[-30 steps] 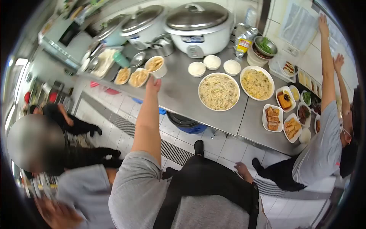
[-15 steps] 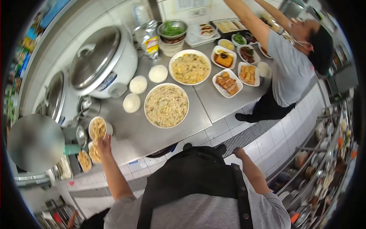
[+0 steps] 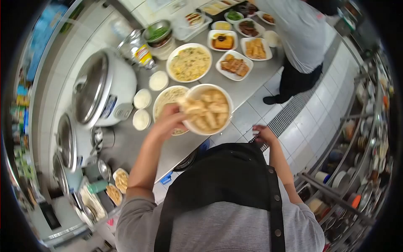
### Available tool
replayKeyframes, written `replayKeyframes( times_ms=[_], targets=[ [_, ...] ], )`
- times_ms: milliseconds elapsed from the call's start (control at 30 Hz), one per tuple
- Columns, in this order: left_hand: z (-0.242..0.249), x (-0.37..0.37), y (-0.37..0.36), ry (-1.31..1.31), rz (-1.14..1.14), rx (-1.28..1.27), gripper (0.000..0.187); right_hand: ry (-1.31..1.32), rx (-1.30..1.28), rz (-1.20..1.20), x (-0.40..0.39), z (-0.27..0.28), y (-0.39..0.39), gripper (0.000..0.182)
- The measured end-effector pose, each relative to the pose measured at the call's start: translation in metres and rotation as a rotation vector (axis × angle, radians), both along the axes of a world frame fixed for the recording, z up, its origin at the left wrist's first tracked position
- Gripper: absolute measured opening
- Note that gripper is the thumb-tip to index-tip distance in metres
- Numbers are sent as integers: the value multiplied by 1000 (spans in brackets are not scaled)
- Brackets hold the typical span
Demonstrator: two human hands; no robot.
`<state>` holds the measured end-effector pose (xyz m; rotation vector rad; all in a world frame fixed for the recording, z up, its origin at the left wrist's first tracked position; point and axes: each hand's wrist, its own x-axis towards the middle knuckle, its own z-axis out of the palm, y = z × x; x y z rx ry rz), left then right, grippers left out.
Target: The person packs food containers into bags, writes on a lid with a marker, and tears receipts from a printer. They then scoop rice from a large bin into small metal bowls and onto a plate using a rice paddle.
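My left hand grips the rim of a white bowl of pale golden food chunks, thumb and fingers closed on its left side. In this view the bowl hangs in front of the table edge and overlaps a bowl of fried rice. A second bowl of fried rice stands just behind. My right hand hangs low over the floor, fingers loosely apart, holding nothing. Small white tubs stand left of the rice bowls.
Rice cookers line the wall at left. White dishes of cooked food sit at the far right of the steel table. A co-worker stands beyond its edge. Shelves with cookware are at right.
My left hand has lifted the bowl of chunks from the left end of the table and brought it to the centre. My view has turned, and my right hand has risen slightly with looser fingers.
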<state>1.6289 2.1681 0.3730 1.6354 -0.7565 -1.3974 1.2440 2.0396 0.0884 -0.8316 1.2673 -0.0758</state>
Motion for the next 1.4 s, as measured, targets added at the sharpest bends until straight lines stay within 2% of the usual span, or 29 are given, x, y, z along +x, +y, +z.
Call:
replayKeyframes(
  times_ms=[133, 200, 267, 367, 433, 467, 567, 600, 667, 767, 800, 833, 933, 1033, 1167, 1233, 1333, 1400],
  targets=[
    [-45, -105, -118, 119, -288, 14, 23, -321, -237, -373, -61, 108, -45, 53],
    [-70, -164, -166, 160, -423, 35, 20, -377, -417, -484, -99, 153, -55, 51],
    [-92, -225, -208, 150, -472, 12, 14, -173, -646, -502, -132, 192, -62, 42],
    [-113, -311, -264, 112, -616, 58, 10, 170, -1044, -560, -167, 216, -76, 37],
    [-126, -364, -296, 137, -665, 46, 10, 349, -1266, -437, -199, 210, -99, 38],
    [-130, -389, -314, 108, -710, 65, 10, 415, -1207, -473, -212, 206, -113, 42],
    [-145, -461, -363, 71, -800, 74, 11, 751, -1002, -396, -264, 189, -170, 73],
    [-145, -483, -378, 48, -820, 84, 11, 762, -1001, -413, -280, 187, -193, 73],
    [-149, -526, -410, 25, -875, 70, 13, 646, -639, -334, -317, 186, -235, 85],
    [-151, -591, -463, 97, -825, 108, 12, 740, -569, -237, -376, 191, -292, 82],
    [-152, -613, -482, 93, -818, 113, 10, 765, -705, -309, -396, 188, -310, 63],
    [-153, -633, -501, 108, -815, 111, 10, 777, -706, -299, -420, 185, -331, 63],
    [-155, -687, -558, 180, -739, 74, 11, 584, -636, -348, -488, 185, -411, 47],
    [-144, -739, -618, 147, -660, 45, 11, 536, -585, -262, -549, 184, -494, 47],
    [-147, -803, -705, 170, -554, 1, 13, 629, -674, -89, -617, 181, -606, 47],
    [-146, -831, -749, 201, -507, -20, 12, 572, -665, -83, -644, 181, -657, 48],
    [-141, -877, -820, 183, -526, 17, 14, 635, -722, -8, -690, 185, -727, 45],
    [-132, -911, -867, 203, -523, 44, 13, 550, -699, -9, -714, 233, -769, 42]
  ],
)
